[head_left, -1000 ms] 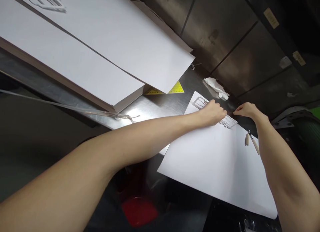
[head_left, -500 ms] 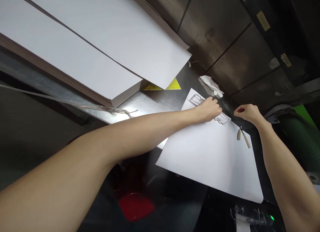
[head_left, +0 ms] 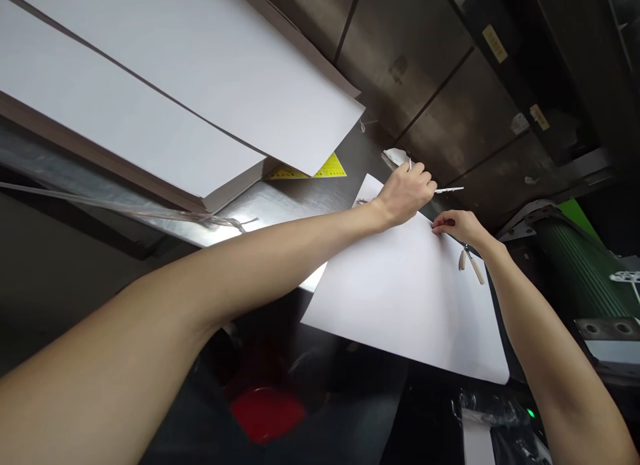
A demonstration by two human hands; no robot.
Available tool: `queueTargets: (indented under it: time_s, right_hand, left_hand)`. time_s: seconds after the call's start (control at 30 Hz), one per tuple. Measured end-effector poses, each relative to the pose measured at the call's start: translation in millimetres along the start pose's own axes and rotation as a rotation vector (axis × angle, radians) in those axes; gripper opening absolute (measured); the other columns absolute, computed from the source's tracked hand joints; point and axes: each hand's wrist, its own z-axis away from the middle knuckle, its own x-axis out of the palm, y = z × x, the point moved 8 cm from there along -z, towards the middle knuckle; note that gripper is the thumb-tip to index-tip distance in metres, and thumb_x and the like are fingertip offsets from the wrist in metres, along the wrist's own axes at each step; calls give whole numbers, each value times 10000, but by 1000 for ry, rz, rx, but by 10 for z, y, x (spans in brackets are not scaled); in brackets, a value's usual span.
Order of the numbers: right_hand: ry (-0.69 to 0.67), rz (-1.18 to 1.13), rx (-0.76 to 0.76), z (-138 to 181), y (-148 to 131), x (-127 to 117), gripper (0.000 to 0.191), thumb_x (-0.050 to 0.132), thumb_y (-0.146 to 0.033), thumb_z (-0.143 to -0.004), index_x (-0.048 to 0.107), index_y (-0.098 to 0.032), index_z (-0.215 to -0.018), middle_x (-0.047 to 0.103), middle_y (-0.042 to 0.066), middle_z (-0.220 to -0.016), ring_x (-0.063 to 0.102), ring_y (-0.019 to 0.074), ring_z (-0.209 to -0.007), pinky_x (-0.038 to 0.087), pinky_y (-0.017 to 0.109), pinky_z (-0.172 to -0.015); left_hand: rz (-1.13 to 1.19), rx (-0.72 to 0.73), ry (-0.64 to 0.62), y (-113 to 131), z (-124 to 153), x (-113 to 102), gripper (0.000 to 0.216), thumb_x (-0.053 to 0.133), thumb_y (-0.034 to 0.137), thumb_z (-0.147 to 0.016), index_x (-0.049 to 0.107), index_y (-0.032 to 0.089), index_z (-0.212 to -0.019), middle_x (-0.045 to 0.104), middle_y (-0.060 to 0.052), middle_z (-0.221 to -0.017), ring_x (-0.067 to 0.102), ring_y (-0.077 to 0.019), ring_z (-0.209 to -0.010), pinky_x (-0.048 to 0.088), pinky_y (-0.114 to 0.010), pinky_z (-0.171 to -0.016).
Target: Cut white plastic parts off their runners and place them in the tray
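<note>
A: Where is the left hand (head_left: 406, 193) against the white sheet (head_left: 410, 298)?

B: At the sheet's far corner, fingers curled shut around a thin pale plastic strip (head_left: 449, 190) lifted just off the paper, with one end poking out towards the dark metal panels (head_left: 400, 58). How much of the strip sits inside the fist I cannot tell.

A: And the right hand (head_left: 456, 223)?

B: Just beside it on the sheet's far edge, fingertips pressed down on the paper, loosely bent, gripping nothing that I can see. The small cutters (head_left: 470, 263) lie on the sheet close behind that hand.

A: What worries you?

B: The sheet's near end hangs off the steel table (head_left: 285, 208), over the red bin (head_left: 267, 413). If the right hand lifts while the left tugs, I judge the paper could slide and carry the cutters off with it. The strip looks flimsy too; a hard squeeze might bend or snap it.

A: Anything else near the sheet?

B: A crumpled white cloth (head_left: 396, 156) beyond its far corner, and a thick paper stack (head_left: 150, 98) to its left, overhanging a yellow label (head_left: 327, 167).
</note>
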Motion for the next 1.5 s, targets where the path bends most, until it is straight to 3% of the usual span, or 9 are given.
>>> queueTargets:
  time_s: [0.33, 0.53, 0.7, 0.87, 1.0, 1.1, 1.27, 1.37, 1.5]
  right_hand:
    - [-125, 37, -74, -48, -76, 39, 333, 704, -471, -1082, 680, -179, -924, 666, 7, -885, 625, 147, -782, 581, 319, -794]
    - [120, -89, -121, 419, -333, -183, 281, 605, -408, -1111, 604, -198, -923, 616, -4, -780, 585, 146, -665, 527, 289, -653]
    - [327, -74, -244, 2057, -1209, -486, 225, 446, -273, -1118, 671, -277, -1121, 738, 87, -1111, 698, 254, -1014, 595, 439, -908]
    - [520, 388, -370, 3941, -1832, -911, 387, 689, -162, -1010, 720, -426, -1291, 791, -30, -1189, 757, 223, -996, 656, 420, -859]
    - [875, 678, 409, 5508, -968, -1836, 262, 664, -348, -1063, 736, -440, -1297, 768, 9, -1233, 730, 366, -1174, 568, 625, -1089]
    - [1159, 682, 779, 6518, -726, -2165, 582, 744, -569, -988, 575, -451, -1532, 568, 100, -1553, 486, 540, -1461, 375, 761, -1235]
    - [1164, 534, 804, 6471, -1254, -1224, 43, 691, -449, -1019, 679, -420, -1048, 704, 86, -1004, 691, 463, -976, 548, 694, -860]
    - [976, 302, 641, 5792, -1506, -309, 195, 666, -384, -1040, 592, -344, -864, 619, -4, -740, 629, 262, -610, 550, 453, -575]
    - [923, 113, 545, 5144, -1569, 323, 264, 563, -401, -1087, 515, -308, -845, 583, -14, -699, 620, 238, -568, 539, 396, -496]
  left_hand:
    - [-20, 15, 37, 19, 7, 28, 413, 442, -60, -949, 776, 95, -1136, 777, -184, -1111, 648, -301, -1112, 440, -405, -844]
    - [15, 52, 64, 54, -6, 22, 402, 449, -31, -954, 787, 100, -1127, 784, -193, -1104, 655, -315, -1101, 464, -429, -852]
    - [74, 70, -67, 114, 67, 30, 373, 423, 91, -990, 776, 91, -1113, 769, -226, -1153, 633, -349, -1167, 476, -459, -915]
    - [156, 168, -116, 211, 106, 56, 466, 265, 310, -1001, 696, 194, -865, 742, -98, -1053, 575, -275, -1126, 467, -414, -991]
    - [274, 251, -176, 352, 137, 244, 586, 190, 607, -931, 591, 219, -751, 760, -64, -1050, 566, -279, -1093, 463, -423, -1000]
    - [329, 322, -327, 459, 176, 428, 636, 355, 731, -810, 724, 228, -937, 768, -113, -1282, 573, -357, -1241, 447, -471, -1051]
    - [321, 365, -461, 544, 181, 407, 723, 605, 492, -804, 629, 294, -1499, 682, -62, -1542, 559, -366, -1409, 438, -422, -1075]
    - [270, 300, -493, 511, 140, 261, 797, 699, 432, -797, 561, 292, -1569, 657, -69, -1579, 576, -375, -1421, 463, -406, -1071]
    - [159, 180, -665, 335, 140, 140, 864, 815, 550, -747, 607, 237, -1525, 647, -161, -1569, 564, -451, -1450, 503, -470, -1085]
